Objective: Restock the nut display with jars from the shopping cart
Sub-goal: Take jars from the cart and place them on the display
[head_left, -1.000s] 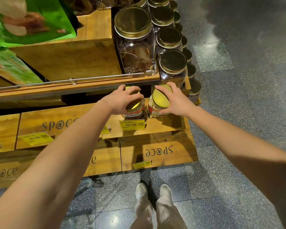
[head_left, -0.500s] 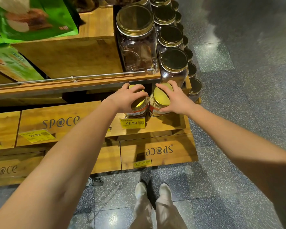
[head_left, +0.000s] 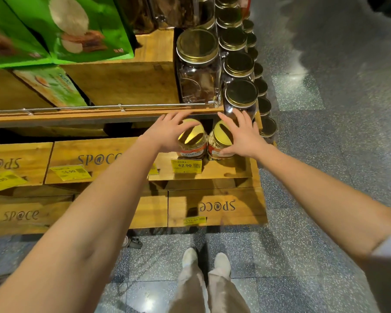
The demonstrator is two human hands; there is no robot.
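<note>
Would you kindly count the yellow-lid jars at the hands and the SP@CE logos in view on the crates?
yellow-lid jars: 2
SP@CE logos: 4
Total: 6

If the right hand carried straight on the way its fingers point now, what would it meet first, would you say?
Most likely the dark-lidded jar standing just beyond the right hand, at the end of the upper shelf. Depth is unclear, so contact is uncertain.
</note>
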